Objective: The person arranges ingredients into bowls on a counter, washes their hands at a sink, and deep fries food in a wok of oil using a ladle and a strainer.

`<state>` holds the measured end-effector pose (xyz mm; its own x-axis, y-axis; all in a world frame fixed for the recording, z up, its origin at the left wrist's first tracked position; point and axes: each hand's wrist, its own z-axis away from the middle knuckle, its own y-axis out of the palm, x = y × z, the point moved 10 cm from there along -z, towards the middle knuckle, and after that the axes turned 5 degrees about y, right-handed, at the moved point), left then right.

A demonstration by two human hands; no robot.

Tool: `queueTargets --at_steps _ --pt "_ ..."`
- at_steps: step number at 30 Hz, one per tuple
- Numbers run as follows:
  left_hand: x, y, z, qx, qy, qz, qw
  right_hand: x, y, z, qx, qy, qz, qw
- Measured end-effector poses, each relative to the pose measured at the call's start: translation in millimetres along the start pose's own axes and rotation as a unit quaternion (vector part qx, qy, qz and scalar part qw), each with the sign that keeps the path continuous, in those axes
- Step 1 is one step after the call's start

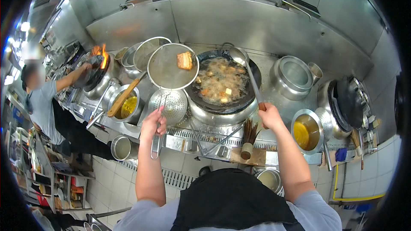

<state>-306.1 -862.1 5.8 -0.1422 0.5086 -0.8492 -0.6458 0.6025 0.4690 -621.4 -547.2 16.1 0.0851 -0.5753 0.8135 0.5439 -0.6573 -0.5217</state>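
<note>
My left hand (154, 124) is closed round the metal handle of a round mesh strainer (165, 70). One browned chunk of food (185, 60) lies on its mesh, just left of the black wok (252, 92). Bubbling oil with several pieces of food (218, 79) fills the wok. My right hand (269, 115) grips the wooden end of a long-handled ladle (252, 77), whose bowl rests over the wok's far rim. Below the strainer sits a perforated skimmer (175, 113). A bamboo brush (249, 137) stands between my hands at the counter's front.
At the left, a co-worker (43, 98) reaches to another wok (92, 75) with a flame (104, 56). Pots of yellow oil stand left (128, 107) and right (302, 136). Stacked metal pots (293, 75) and a dark wok (349, 102) are to the right.
</note>
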Motion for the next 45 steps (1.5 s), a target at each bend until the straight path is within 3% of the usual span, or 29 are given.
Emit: queueTargets --at_steps 4,6,7,9,13,15,17,19,20,22,29,31,32,34,35,37,45 --pt "2.2 -6.3 10.8 -0.018 0.002 -0.012 1.0 -6.3 17.6 21.7 0.07 0.052 -0.057 0.995" --pt "2.2 -7.2 17.5 -0.026 0.003 -0.013 1.0 -11.5 33.5 31.1 0.155 0.11 -0.275 0.942" --pt "2.9 -8.5 18.9 -0.028 0.002 -0.013 1.0 -11.0 36.4 29.1 0.158 0.111 -0.272 0.943" --pt "3.5 -11.5 18.9 -0.036 0.003 -0.013 0.999 -5.2 51.8 25.7 0.194 0.153 -0.428 0.869" --pt "0.4 -12.5 11.9 -0.049 0.013 -0.031 0.998 29.9 87.8 18.9 0.214 0.176 -0.515 0.812" --pt "2.2 -10.9 9.7 -0.048 0.009 -0.027 0.998 44.3 95.5 20.8 0.175 0.162 -0.494 0.836" --pt "2.6 -11.4 7.7 -0.05 0.009 -0.02 0.999 47.5 91.3 27.2 0.112 0.145 -0.394 0.901" --pt "3.7 -12.2 8.6 -0.038 0.011 -0.033 0.999 43.7 85.0 16.5 0.063 0.064 -0.281 0.956" --pt "4.5 -13.2 9.3 -0.035 0.013 -0.036 0.999 39.6 85.9 11.6 0.065 0.063 -0.277 0.957" --pt "6.0 -13.4 12.3 -0.025 0.01 -0.029 0.999 42.6 67.6 5.5 -0.014 0.001 -0.119 0.993" --pt "7.3 -20.8 14.5 -0.033 0.006 -0.027 0.999 19.7 73.8 -13.4 0.033 0.023 -0.112 0.993" --pt "9.1 -23.0 14.0 -0.037 0.0 -0.019 0.999 8.9 98.8 -5.1 0.147 0.101 -0.307 0.935" --pt "9.9 -24.3 13.5 -0.038 -0.002 -0.016 0.999 8.9 98.1 -3.5 0.147 0.101 -0.306 0.935" --pt "11.0 -27.9 12.6 -0.037 -0.004 -0.013 0.999 15.2 112.6 9.7 0.234 0.148 -0.45 0.849" --pt "11.1 -29.3 12.5 -0.037 -0.006 -0.012 0.999 15.1 111.1 12.4 0.234 0.149 -0.45 0.849" --pt "10.0 -32.1 12.9 -0.046 -0.008 -0.023 0.999 22.2 116.6 24.0 0.293 0.162 -0.512 0.791" --pt "5.3 -37.8 13.5 -0.046 0.006 -0.024 0.999 18.4 107.4 65.8 0.339 0.187 -0.524 0.758"
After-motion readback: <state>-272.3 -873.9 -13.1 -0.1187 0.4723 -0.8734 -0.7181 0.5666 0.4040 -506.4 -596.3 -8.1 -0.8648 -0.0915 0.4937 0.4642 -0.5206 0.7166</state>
